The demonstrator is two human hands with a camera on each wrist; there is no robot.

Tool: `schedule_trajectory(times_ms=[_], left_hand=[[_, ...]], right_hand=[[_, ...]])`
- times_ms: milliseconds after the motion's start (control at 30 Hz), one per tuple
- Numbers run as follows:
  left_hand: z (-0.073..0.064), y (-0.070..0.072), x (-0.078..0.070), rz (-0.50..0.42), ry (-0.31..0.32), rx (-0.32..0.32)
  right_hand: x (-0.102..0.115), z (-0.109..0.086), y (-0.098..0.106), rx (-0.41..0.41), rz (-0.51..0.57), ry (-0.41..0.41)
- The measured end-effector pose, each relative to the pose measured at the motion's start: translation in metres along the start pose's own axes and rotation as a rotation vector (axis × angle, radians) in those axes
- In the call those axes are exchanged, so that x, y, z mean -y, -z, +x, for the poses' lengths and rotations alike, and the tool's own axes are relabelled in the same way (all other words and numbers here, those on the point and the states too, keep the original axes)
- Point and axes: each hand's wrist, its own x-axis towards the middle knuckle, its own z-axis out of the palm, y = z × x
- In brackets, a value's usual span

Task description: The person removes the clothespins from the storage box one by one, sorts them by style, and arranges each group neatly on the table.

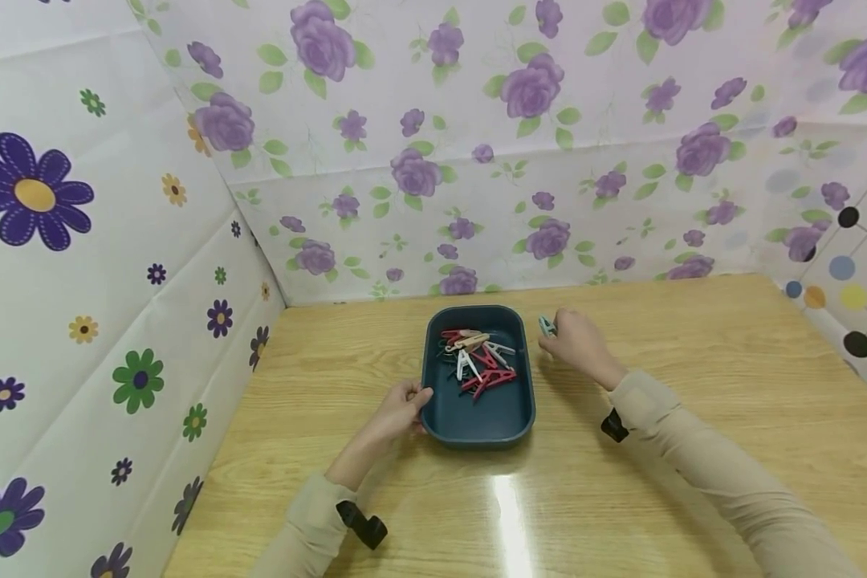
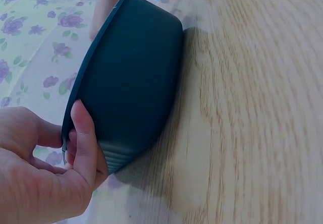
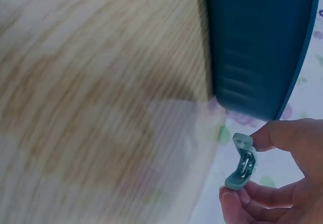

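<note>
A dark teal plastic basin [image 1: 477, 421] stands on the wooden table, with several clothespins [image 1: 486, 376] in red, white, cream and dark green heaped in it. My left hand [image 1: 402, 409] grips the basin's left rim, thumb on the inner side and fingers [image 2: 86, 128] curled against the outer wall. Just right of the basin, my right hand [image 1: 580, 343] pinches a light green clothespin [image 3: 243, 163] between thumb and fingertips. In the head view only part of that clothespin shows past the hand.
The light wooden table [image 1: 361, 353] runs back to a wall cloth [image 1: 419, 217] with purple roses. A flower-printed cloth [image 1: 116, 305] hangs along the left side. Dark wrist straps sit on both sleeves.
</note>
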Motion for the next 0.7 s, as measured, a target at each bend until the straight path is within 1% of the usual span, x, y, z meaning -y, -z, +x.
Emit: schedule_trajectory(times_ms=[167,400,533,700], left_hand=[[-0.001,0.0,0.0,-0.002,0.002,0.005],[-0.001,0.0,-0.001,-0.006,0.015,0.009],[0.0,0.001,0.0,-0.005,0.013,0.016],[0.001,0.001,0.001,-0.002,0.003,0.024]], right_hand=[[-0.006,0.0,-0.003,0.013,-0.011,-0.024],[-0.011,-0.003,-0.004,0.079,-0.043,-0.12],[-0.015,-0.003,-0.005,0.104,-0.052,-0.139],[-0.021,-0.002,-0.006,0.117,-0.069,-0.159]])
